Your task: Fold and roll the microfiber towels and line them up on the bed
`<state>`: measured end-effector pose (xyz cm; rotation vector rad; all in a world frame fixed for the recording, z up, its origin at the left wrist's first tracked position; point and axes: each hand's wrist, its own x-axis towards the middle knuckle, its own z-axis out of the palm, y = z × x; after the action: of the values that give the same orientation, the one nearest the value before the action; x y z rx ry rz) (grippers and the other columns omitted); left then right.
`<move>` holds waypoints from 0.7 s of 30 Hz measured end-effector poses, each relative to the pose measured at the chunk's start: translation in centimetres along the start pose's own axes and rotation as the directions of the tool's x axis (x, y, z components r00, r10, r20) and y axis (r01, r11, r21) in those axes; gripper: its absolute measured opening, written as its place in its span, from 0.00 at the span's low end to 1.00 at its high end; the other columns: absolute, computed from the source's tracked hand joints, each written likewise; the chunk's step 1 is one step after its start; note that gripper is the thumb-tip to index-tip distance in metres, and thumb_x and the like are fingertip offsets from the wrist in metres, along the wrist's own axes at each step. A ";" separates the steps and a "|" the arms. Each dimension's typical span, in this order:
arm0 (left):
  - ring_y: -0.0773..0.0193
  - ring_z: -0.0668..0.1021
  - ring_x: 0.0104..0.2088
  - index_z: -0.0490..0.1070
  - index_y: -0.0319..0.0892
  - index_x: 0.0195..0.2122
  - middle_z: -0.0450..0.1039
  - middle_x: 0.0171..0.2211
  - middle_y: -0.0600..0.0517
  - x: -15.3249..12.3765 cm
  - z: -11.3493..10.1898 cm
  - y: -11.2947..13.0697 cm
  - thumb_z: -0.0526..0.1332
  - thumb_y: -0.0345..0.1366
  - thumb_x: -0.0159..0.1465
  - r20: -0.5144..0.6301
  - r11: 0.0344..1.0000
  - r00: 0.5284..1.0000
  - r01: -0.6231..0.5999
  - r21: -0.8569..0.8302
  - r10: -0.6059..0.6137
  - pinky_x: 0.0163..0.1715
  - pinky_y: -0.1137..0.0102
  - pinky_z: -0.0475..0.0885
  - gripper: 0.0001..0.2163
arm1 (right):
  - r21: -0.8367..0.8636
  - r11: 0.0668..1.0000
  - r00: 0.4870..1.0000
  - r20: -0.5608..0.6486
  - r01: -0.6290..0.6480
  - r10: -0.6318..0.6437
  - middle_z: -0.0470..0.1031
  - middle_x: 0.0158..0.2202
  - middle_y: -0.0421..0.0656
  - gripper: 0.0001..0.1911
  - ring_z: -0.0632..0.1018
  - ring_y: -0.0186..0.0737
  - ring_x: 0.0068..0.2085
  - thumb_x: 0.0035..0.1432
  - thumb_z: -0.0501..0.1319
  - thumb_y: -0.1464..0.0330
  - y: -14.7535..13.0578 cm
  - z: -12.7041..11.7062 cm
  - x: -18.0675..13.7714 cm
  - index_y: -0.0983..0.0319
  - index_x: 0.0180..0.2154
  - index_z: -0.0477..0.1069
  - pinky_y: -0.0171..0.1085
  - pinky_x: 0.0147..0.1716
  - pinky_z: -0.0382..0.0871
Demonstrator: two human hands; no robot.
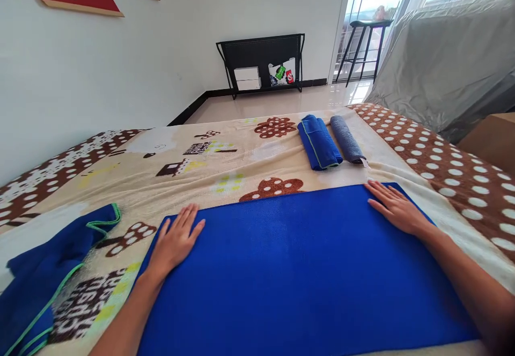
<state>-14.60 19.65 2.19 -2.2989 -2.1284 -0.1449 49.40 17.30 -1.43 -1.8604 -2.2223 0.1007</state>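
Both hands lie open and flat, palms down, on a large bright-blue rectangular cloth towel (298, 270) spread over the patterned beige fleece blanket (225, 168). The left hand (175, 240) presses its far-left corner and the right hand (396, 208) its far-right corner, seemingly to keep it smooth. Beyond the right hand lie a rolled blue towel (319, 142) and a rolled grey towel (346, 140); left of the left hand sits a crumpled green-edged blue towel (44, 275).

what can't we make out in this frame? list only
- Blue towel under both hands: near edge cut off by the bottom of the head view.
- Crumpled blue towel at left: cut by the left and bottom edges.
- Small items on the black rack: too small to identify.
- Shape under the grey cover: hidden by the cover.
- Left hand, right hand: palms face down, unseen.
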 end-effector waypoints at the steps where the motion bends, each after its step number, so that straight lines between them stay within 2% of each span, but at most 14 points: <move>1: 0.54 0.53 0.71 0.47 0.45 0.71 0.47 0.72 0.51 -0.1 0.1 -1.1 0.41 0.52 0.70 -0.006 0.999 0.999 0.047 0.006 -0.047 0.69 0.48 0.44 0.31 | -0.014 0.998 0.998 -0.008 -0.055 0.055 0.46 0.72 0.41 0.36 0.49 0.43 0.72 0.69 0.39 0.48 1.1 0.1 -0.4 0.56 0.71 0.45 0.52 0.70 0.42; 4: 0.51 0.53 0.71 0.45 0.40 0.72 0.45 0.72 0.46 -0.2 0.1 -2.5 0.39 0.56 0.69 -0.035 0.981 0.980 0.195 0.014 -0.194 0.68 0.46 0.47 0.36 | -0.045 0.979 0.979 -0.038 -0.200 0.199 0.46 0.72 0.45 0.39 0.49 0.45 0.72 0.68 0.38 0.46 2.9 0.5 -0.8 0.60 0.71 0.45 0.53 0.70 0.44; 7: 0.45 0.56 0.70 0.50 0.33 0.70 0.48 0.71 0.38 -0.1 -0.4 -2.2 0.38 0.57 0.68 -0.075 0.957 0.954 0.291 0.010 -0.289 0.66 0.43 0.49 0.38 | -0.057 0.949 0.949 -0.078 -0.309 0.305 0.50 0.71 0.51 0.42 0.52 0.48 0.71 0.67 0.36 0.45 3.5 0.5 -0.5 0.66 0.70 0.48 0.54 0.68 0.50; 10: 0.40 0.54 0.70 0.52 0.28 0.69 0.49 0.70 0.32 -0.5 -1.6 -0.5 0.39 0.53 0.69 -0.141 0.959 0.949 0.283 0.002 -0.280 0.65 0.38 0.42 0.37 | -0.069 0.926 0.920 -0.161 -0.371 0.357 0.52 0.70 0.57 0.43 0.54 0.53 0.71 0.68 0.34 0.47 2.5 -0.3 -0.7 0.73 0.69 0.49 0.59 0.68 0.48; 12: 0.42 0.50 0.71 0.51 0.27 0.69 0.47 0.71 0.33 -1.0 -2.4 2.1 0.39 0.48 0.70 -0.179 0.981 0.965 0.192 -0.004 -0.190 0.65 0.38 0.35 0.34 | -0.085 0.929 0.915 -0.227 -0.361 0.335 0.50 0.70 0.57 0.42 0.51 0.52 0.71 0.69 0.34 0.48 -0.4 -0.8 -1.5 0.74 0.69 0.46 0.59 0.69 0.42; 13: 0.45 0.49 0.72 0.51 0.29 0.69 0.48 0.71 0.35 -1.3 -2.6 4.0 0.40 0.46 0.70 -0.180 0.994 0.977 0.112 -0.009 -0.112 0.66 0.40 0.34 0.32 | -0.095 0.941 0.924 -0.244 -0.324 0.294 0.49 0.71 0.55 0.41 0.49 0.49 0.72 0.69 0.36 0.49 -2.7 -1.0 -2.2 0.73 0.70 0.46 0.57 0.70 0.40; 15: 0.54 0.53 0.71 0.55 0.39 0.69 0.53 0.70 0.44 -1.3 -2.9 8.6 0.43 0.44 0.71 -0.139 0.995 0.986 -0.092 -0.033 0.087 0.69 0.50 0.39 0.27 | -0.109 0.980 0.966 -0.221 -0.165 0.138 0.50 0.71 0.48 0.37 0.50 0.43 0.72 0.69 0.40 0.50 -8.9 -1.3 -4.3 0.65 0.70 0.48 0.50 0.71 0.41; 16: 0.58 0.57 0.70 0.58 0.45 0.68 0.57 0.69 0.49 -1.0 -2.9 11.1 0.46 0.44 0.71 -0.111 0.980 0.977 -0.190 -0.053 0.183 0.69 0.56 0.44 0.25 | -0.088 0.996 0.987 -0.162 0.010 -0.024 0.50 0.71 0.46 0.35 0.51 0.42 0.71 0.70 0.43 0.52 -12.4 -1.4 -5.5 0.63 0.70 0.49 0.50 0.71 0.44; 17: 0.61 0.60 0.68 0.61 0.49 0.66 0.61 0.68 0.52 -0.4 -2.7 13.7 0.49 0.44 0.71 -0.089 0.960 0.961 -0.269 -0.076 0.262 0.68 0.61 0.49 0.23 | -0.051 0.979 0.976 -0.093 0.195 -0.199 0.50 0.71 0.44 0.32 0.53 0.41 0.71 0.70 0.45 0.54 -16.0 -1.5 -6.9 0.60 0.70 0.48 0.49 0.70 0.47; 19: 0.62 0.67 0.64 0.66 0.49 0.62 0.68 0.63 0.50 1.3 -2.2 18.2 0.51 0.43 0.71 -0.073 0.928 0.935 -0.354 -0.116 0.347 0.64 0.65 0.58 0.20 | 0.031 0.873 0.873 0.004 0.488 -0.488 0.51 0.71 0.43 0.34 0.56 0.39 0.70 0.70 0.49 0.57 -22.1 -1.5 -9.5 0.60 0.71 0.45 0.46 0.68 0.54; 21: 0.58 0.71 0.59 0.69 0.44 0.58 0.72 0.58 0.46 3.4 -1.6 21.3 0.54 0.44 0.71 -0.072 0.917 0.928 -0.373 -0.142 0.366 0.60 0.60 0.64 0.18 | 0.024 0.774 0.774 -0.040 0.633 -0.632 0.56 0.68 0.47 0.37 0.61 0.43 0.68 0.67 0.52 0.54 -26.1 -1.3 -11.6 0.65 0.70 0.49 0.44 0.65 0.62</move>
<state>6.70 21.23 5.25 -2.7060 -1.6732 -0.3622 26.44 0.98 3.56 -0.9854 -2.6685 -0.0111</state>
